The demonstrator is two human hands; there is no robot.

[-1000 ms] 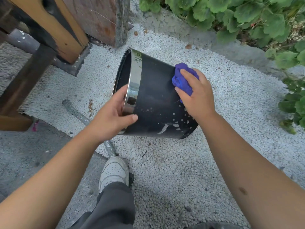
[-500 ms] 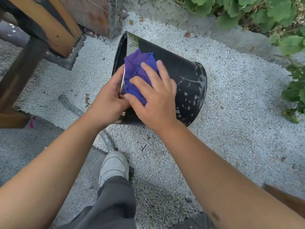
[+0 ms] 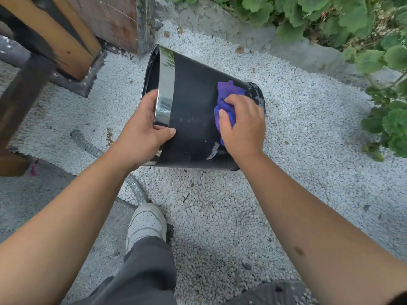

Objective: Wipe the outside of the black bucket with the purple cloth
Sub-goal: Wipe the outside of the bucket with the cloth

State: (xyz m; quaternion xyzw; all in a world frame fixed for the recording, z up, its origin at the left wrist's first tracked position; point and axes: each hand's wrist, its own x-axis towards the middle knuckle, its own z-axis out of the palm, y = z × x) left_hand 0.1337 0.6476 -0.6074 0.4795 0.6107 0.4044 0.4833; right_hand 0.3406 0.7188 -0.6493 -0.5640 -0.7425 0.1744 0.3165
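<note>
The black bucket [image 3: 193, 111] lies tipped on its side over white gravel, its shiny chrome rim [image 3: 165, 89] and open mouth facing left. My left hand [image 3: 143, 135] grips that rim, thumb on the black wall. My right hand [image 3: 242, 126] presses the crumpled purple cloth [image 3: 226, 100] against the bucket's outer wall near its base end. A pale smear [image 3: 213, 150] and small specks show on the wall below the cloth. Part of the cloth is hidden under my fingers.
White gravel [image 3: 297, 139] surrounds the bucket. A wooden frame and rusty post [image 3: 72, 40] stand at the upper left. A ribbed grey hose [image 3: 88, 146] runs under my left arm. Green plants [image 3: 374, 62] edge the right. My white shoe [image 3: 146, 223] is below.
My right hand slid the purple cloth from the rim end to the base end of the bucket. The bucket has turned slightly in my left hand.
</note>
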